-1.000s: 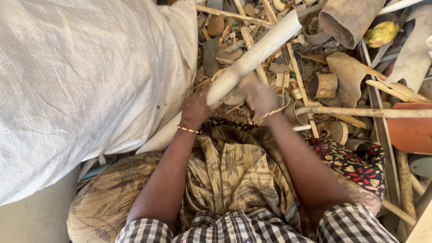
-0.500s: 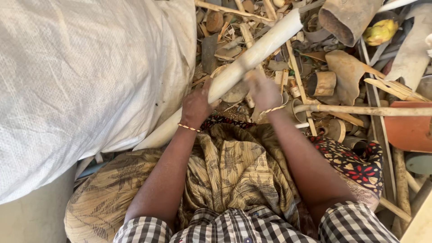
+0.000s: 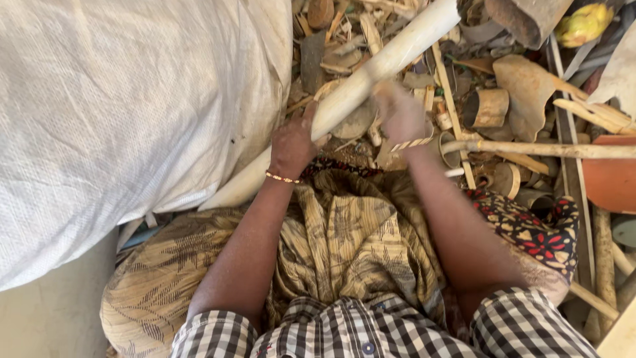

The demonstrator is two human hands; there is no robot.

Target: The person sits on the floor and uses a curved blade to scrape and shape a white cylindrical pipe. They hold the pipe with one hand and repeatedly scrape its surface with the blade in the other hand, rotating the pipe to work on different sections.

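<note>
Gripping pale pole [image 3: 371,73], both hands: left hand [image 3: 291,142], right hand [image 3: 401,113]; white sack [image 3: 119,106] beside; bamboo offcuts [image 3: 487,107] around.

Pale cream pole [image 3: 371,73], white woven sack [image 3: 126,99], black-and-white checked shirt [image 3: 371,331], possibly yellow fruit [image 3: 584,23]

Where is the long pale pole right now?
In the head view the pale pole runs diagonally from upper right to lower left, beside the white sack, gripped by the left hand and right hand.

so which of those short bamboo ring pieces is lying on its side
The short bamboo cylinder right of the right hand: it lies sideways, its round wall up. The rings lower down show open ends.
</note>
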